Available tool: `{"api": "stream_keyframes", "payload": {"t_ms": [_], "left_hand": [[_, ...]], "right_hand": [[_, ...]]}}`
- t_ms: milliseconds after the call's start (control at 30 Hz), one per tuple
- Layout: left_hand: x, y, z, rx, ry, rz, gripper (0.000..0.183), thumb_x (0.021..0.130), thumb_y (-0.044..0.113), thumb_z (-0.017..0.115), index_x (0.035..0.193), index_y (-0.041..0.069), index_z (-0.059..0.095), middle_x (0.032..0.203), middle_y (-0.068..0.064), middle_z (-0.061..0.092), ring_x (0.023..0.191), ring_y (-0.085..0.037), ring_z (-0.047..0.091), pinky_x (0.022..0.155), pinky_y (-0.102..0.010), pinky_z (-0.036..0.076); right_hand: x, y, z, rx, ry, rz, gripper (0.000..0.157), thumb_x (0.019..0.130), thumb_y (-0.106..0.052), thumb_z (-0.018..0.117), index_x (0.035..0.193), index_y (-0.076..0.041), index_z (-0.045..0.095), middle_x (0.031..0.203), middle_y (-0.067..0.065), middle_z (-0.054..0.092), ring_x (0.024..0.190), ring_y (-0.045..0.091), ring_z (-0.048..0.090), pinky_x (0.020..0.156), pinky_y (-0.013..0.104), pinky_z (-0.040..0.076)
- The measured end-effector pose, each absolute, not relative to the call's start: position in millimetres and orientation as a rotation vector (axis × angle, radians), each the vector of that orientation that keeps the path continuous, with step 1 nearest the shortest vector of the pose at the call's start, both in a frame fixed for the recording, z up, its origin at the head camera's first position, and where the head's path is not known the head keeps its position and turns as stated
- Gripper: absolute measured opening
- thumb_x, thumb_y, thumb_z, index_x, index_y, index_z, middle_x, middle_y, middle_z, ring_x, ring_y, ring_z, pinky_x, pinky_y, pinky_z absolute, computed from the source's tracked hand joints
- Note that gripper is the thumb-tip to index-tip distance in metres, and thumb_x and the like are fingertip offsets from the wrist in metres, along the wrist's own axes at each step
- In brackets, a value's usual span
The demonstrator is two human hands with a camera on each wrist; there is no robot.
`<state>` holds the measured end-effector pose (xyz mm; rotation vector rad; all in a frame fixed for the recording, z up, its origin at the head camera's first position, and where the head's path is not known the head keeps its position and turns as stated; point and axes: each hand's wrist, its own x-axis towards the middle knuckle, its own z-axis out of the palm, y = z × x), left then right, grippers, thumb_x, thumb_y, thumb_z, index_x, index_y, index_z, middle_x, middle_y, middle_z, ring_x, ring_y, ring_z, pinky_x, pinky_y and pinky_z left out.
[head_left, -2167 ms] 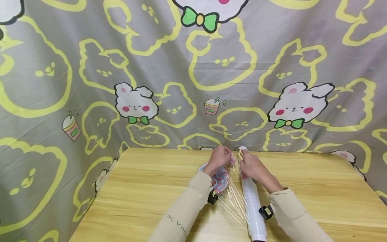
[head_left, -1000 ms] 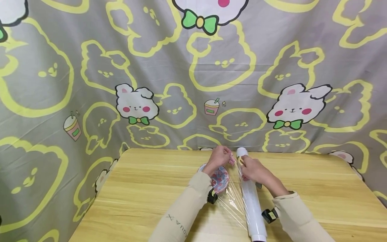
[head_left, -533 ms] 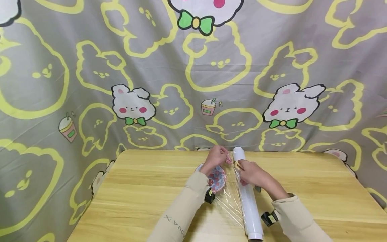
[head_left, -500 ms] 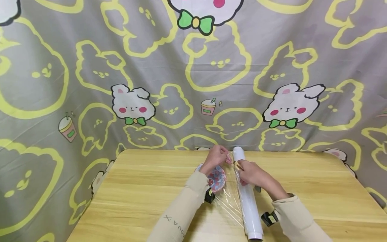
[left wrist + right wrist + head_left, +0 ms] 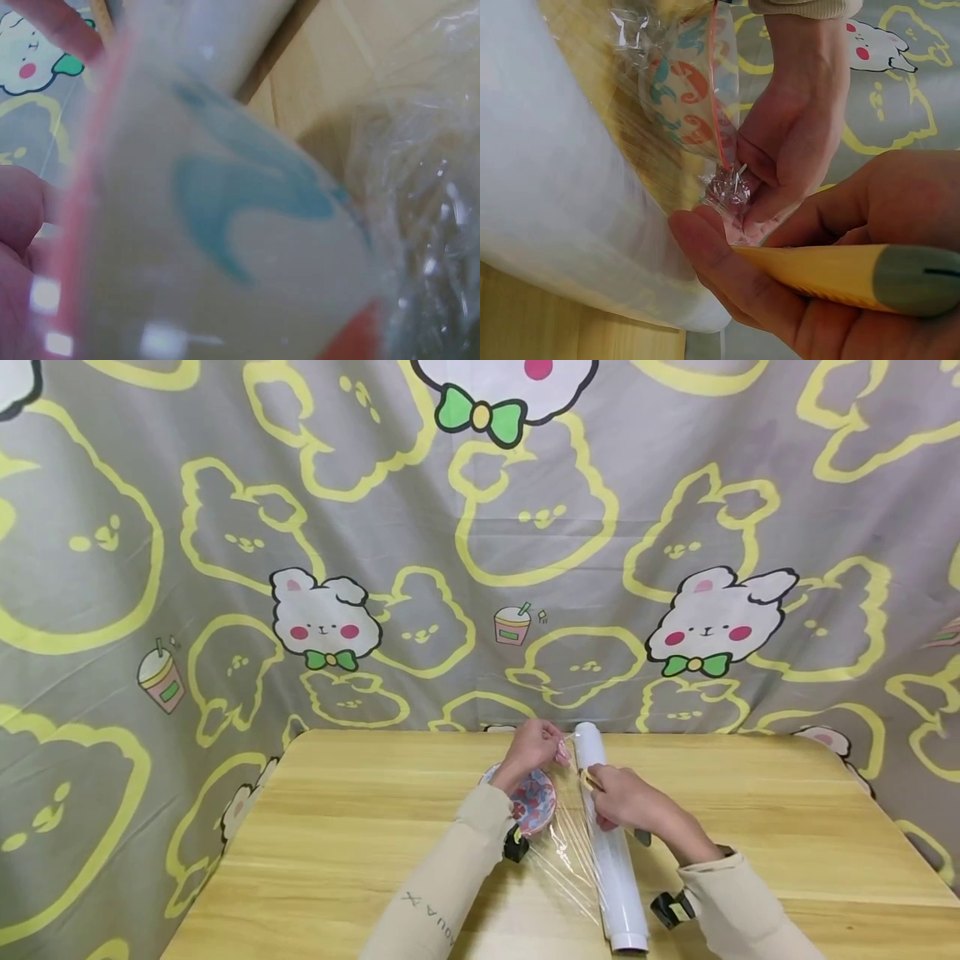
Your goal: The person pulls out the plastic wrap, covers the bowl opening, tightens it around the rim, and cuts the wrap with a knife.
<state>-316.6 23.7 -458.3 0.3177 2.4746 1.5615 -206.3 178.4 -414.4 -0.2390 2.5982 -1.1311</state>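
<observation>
A large white roll of cling film (image 5: 621,881) lies lengthwise on the table. Clear film (image 5: 567,852) stretches from it to the left, over and around a bowl (image 5: 537,802) with a pink rim and red and blue pattern. My left hand (image 5: 532,745) pinches a gathered edge of the film beyond the bowl. Over the roll, my right hand (image 5: 633,802) grips a yellow utility knife (image 5: 817,274) with a grey-green end; its front tip is hidden behind the fingers. The bowl's side (image 5: 247,195) fills much of the left wrist view, blurred.
The wooden table (image 5: 352,827) ends at a grey curtain (image 5: 420,527) printed with rabbits and yellow outlines. Black wrist cameras (image 5: 671,908) sit at both cuffs. Crinkled film (image 5: 435,217) spreads beside the bowl in the left wrist view.
My right hand has moved along the roll from its far end toward me, with the knife. The left hand keeps its pinch on the film in nearly the same place.
</observation>
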Motion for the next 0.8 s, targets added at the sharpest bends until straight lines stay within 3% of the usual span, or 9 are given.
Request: {"api": "stream_keyframes", "payload": {"t_ms": [200, 333, 467, 567, 800], "left_hand": [[-315, 24, -458, 0.316, 2.544, 1.504, 0.02, 0.094, -0.004, 0.053, 0.099, -0.002, 0.072, 0.077, -0.015, 0.074, 0.066, -0.017, 0.068, 0.051, -0.017, 0.039], [-315, 25, -457, 0.317, 2.54, 1.506, 0.021, 0.094, -0.004, 0.052, 0.098, -0.002, 0.072, 0.081, -0.018, 0.074, 0.062, -0.013, 0.062, 0.049, -0.018, 0.037], [-315, 24, -456, 0.31, 2.55, 1.504, 0.018, 0.096, -0.002, 0.055, 0.097, -0.001, 0.073, 0.079, -0.015, 0.073, 0.06, -0.01, 0.057, 0.049, -0.018, 0.037], [-314, 25, -455, 0.31, 2.542, 1.53, 0.016, 0.099, 0.001, 0.057, 0.097, -0.002, 0.072, 0.077, -0.014, 0.073, 0.062, -0.013, 0.063, 0.05, -0.018, 0.04], [-314, 25, -456, 0.334, 2.442, 1.621, 0.019, 0.101, -0.002, 0.052, 0.104, -0.009, 0.069, 0.077, -0.018, 0.073, 0.072, -0.033, 0.075, 0.053, -0.019, 0.05]], "right_hand": [[-200, 180, -415, -0.237, 2.571, -1.167, 0.033, 0.1, 0.001, 0.044, 0.129, 0.015, 0.051, 0.072, 0.012, 0.058, 0.061, 0.021, 0.062, 0.058, 0.035, 0.061], [-197, 182, -413, -0.226, 2.556, -1.183, 0.047, 0.1, 0.001, 0.043, 0.142, 0.021, 0.039, 0.072, 0.012, 0.059, 0.061, 0.021, 0.064, 0.059, 0.036, 0.061], [-194, 182, -413, -0.215, 2.54, -1.207, 0.052, 0.099, 0.002, 0.043, 0.145, 0.025, 0.031, 0.073, 0.012, 0.06, 0.062, 0.022, 0.065, 0.061, 0.036, 0.062], [-191, 181, -413, -0.213, 2.546, -1.212, 0.052, 0.1, 0.002, 0.043, 0.145, 0.024, 0.031, 0.073, 0.012, 0.06, 0.063, 0.022, 0.065, 0.062, 0.036, 0.062], [-181, 176, -415, -0.222, 2.531, -1.216, 0.05, 0.098, 0.004, 0.046, 0.144, 0.023, 0.036, 0.071, 0.012, 0.059, 0.061, 0.022, 0.064, 0.058, 0.036, 0.061]]}}
